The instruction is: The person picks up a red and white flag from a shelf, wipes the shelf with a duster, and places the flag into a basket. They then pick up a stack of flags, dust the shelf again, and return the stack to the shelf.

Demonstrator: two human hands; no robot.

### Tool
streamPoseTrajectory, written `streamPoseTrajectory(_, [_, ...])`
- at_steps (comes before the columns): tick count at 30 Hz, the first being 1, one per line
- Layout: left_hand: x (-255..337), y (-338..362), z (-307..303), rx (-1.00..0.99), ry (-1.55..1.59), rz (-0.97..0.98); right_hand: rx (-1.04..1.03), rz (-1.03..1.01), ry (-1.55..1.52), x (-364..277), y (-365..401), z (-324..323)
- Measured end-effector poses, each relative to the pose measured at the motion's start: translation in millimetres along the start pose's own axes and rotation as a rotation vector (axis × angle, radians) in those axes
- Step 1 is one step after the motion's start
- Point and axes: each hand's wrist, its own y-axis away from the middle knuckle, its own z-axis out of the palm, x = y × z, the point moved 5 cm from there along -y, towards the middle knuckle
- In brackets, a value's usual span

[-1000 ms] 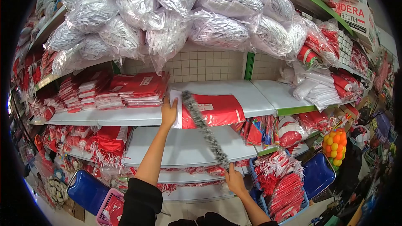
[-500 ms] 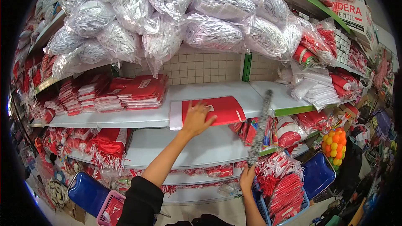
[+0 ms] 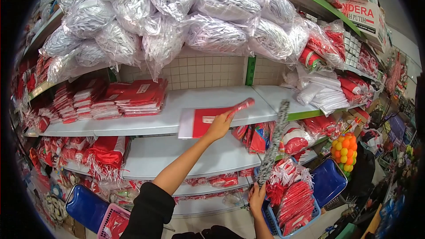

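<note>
On the middle shelf lies a flat red-and-white packet in clear plastic, with a small white label. My left hand is closed on its right part, and that end is bent up off the shelf. Part of the packet is hidden behind my fingers. Lower right, my right hand is wrapped round the bottom end of a long, fluffy grey duster, which points upward and leans slightly right.
Stacks of similar red packets sit left on the shelf. Bags of white strips overhang above. Below right stands a blue basket of red packs; a pink basket is lower left. White rolls lie right.
My left hand has gone from lying flat on the packet to gripping its right part and raising that end. My right hand still holds the duster. The view has shifted slightly right.
</note>
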Motion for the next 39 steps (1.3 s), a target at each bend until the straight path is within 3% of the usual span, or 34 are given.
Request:
streamPoseTrajectory(1, [18, 7, -7, 0.045, 0.037, -0.012, 0.014, 0.025, -0.044, -9, 2, 4])
streamPoseTrajectory(5, [40, 17, -7, 0.011, 1.115, -0.035, -0.016, 0.054, -0.192, -24, -4, 19])
streamPoseTrajectory(9, [57, 25, -29, 0.013, 1.465, 0.059, -0.106, -0.056, -0.129, -61, 8, 56])
streamPoseTrajectory(13, [12, 22, -59, 0.133, 1.386, 0.004, -0.365, -0.128, 0.201, -48, 20, 89])
streamPoseTrajectory(16, [-48, 22, -88, 0.200, 1.187, -0.105, -0.513, -0.309, 0.516, -29, 21, 100])
streamPoseTrajectory(17, [-61, 24, -96, 0.196, 1.202, -0.105, -0.489, -0.320, 0.490, -20, 18, 101])
streamPoseTrajectory(20, [-88, 34, -115, 0.219, 1.210, -0.095, -0.429, 0.138, 0.107, 1, 19, 105])
streamPoseTrajectory(21, [-94, 37, -121, 0.249, 1.188, -0.089, -0.427, 0.180, 0.168, 0, 21, 106])
streamPoseTrajectory(23, [-110, 38, -131, 0.234, 1.209, -0.080, -0.562, -0.139, 0.466, -2, 15, 112])
streamPoseTrajectory(26, [-128, 40, -136, 0.169, 1.285, -0.061, -0.671, -0.144, 0.465, -12, 14, 127])
streamPoseTrajectory(29, [-114, 47, -134, 0.263, 1.239, -0.088, -0.621, 0.380, 0.046, -31, 16, 148])
streamPoseTrajectory(33, [-119, 45, -135, 0.267, 1.230, -0.084, -0.773, 0.418, 0.068, -58, 16, 180])
streamPoseTrajectory(36, [-127, 41, -136, 0.301, 1.203, -0.108, -0.927, 0.598, -0.007, -60, 4, 195])
streamPoseTrajectory(39, [-110, 45, -134, 0.415, 1.013, -0.149, -0.770, 0.586, -0.123, -76, -6, 209])
